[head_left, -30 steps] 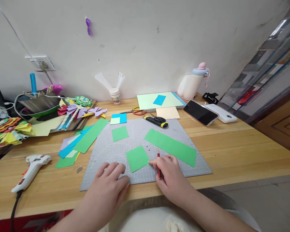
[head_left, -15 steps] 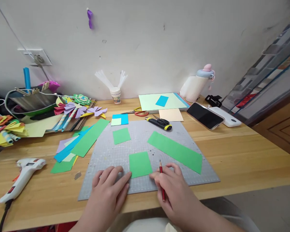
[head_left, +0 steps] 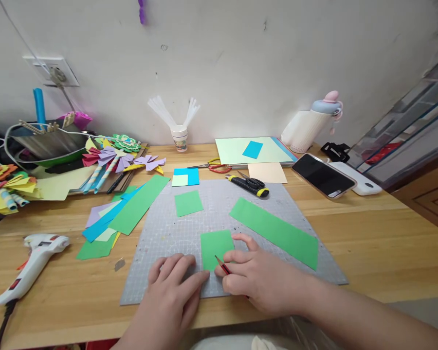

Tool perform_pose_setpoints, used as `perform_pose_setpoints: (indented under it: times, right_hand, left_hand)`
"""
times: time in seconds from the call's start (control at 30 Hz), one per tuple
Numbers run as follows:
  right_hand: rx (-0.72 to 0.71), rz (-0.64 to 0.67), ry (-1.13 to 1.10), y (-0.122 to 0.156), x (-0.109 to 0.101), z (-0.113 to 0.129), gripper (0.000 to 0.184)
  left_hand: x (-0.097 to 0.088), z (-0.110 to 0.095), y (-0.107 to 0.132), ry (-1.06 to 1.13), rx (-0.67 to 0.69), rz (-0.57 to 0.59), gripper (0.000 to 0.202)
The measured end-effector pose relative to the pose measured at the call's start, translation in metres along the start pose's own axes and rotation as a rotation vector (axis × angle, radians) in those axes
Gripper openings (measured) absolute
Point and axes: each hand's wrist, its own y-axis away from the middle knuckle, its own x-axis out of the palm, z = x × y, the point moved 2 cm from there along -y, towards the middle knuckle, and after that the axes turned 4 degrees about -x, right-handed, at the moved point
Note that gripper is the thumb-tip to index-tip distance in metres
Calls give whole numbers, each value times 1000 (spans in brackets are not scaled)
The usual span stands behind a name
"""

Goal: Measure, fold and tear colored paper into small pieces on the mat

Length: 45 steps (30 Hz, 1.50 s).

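A green paper square (head_left: 216, 243) lies on the grey cutting mat (head_left: 160, 223) in front of me. My left hand (head_left: 173, 287) rests open on the mat, its thumb and index finger close to the square's lower left corner. In my right hand (head_left: 253, 277) is a red and black pencil (head_left: 222, 265), its tip pointing up and left over the paper. That hand's fingers cover the square's right edge, and its index finger is at the upper right corner. A smaller green square (head_left: 189, 203) and a long green strip (head_left: 273, 233) lie on the mat nearby.
A utility knife (head_left: 248, 185) lies at the mat's far edge. Behind it are scissors (head_left: 209, 166). A glue gun (head_left: 32, 265) lies left, near paper scraps (head_left: 109, 216) and paper flowers (head_left: 115, 155). A paper cup (head_left: 180, 138), a phone (head_left: 323, 175) and a bottle (head_left: 314, 124) stand farther back.
My right hand has turned and moved left over the green square, the pencil now tilted leftward across it. My left hand stays by the lower left corner. The view has shifted slightly.
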Motion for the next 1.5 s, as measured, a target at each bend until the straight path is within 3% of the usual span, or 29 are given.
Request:
perform_pose_setpoints:
  times: [0.23, 0.43, 0.63, 0.73, 0.83, 0.9, 1.07, 1.27, 1.33, 1.4, 1.5]
  right_hand:
    - [-54, -7, 45, 15, -8, -6, 23]
    - [32, 46, 39, 33, -17, -8, 27]
    - [141, -18, 7, 43, -22, -5, 37]
    - [266, -110, 2, 46, -17, 0, 36]
    - [354, -307, -33, 50, -7, 6, 33]
    - [391, -402, -48, 52, 0, 9, 30]
    - [467, -464, -87, 53, 8, 9, 28]
    - [563, -503, -119, 53, 8, 5, 23]
    - [559, -539, -113, 55, 9, 6, 20]
    - [562, -640, -104, 56, 8, 8, 18]
    - [494, -768, -32, 54, 5, 16, 20]
  left_hand:
    - [0, 2, 0, 5, -3, 1, 35]
    - [0, 0, -1, 17, -13, 20, 33]
    - [-16, -3, -30, 86, -33, 162, 20]
    - [-17, 5, -56, 77, -111, 184, 15]
    - [-9, 14, -81, 55, -172, 224, 44]
    - [-4, 17, -94, 56, -162, 270, 52]
    - [-1, 14, -109, 90, -105, 349, 44]
    - [-14, 8, -106, 229, -17, 288, 14]
    - [-19, 9, -101, 286, -11, 253, 19]
    - [-23, 11, -94, 444, -109, 167, 23]
    - [-22, 9, -78, 904, -456, -9, 25]
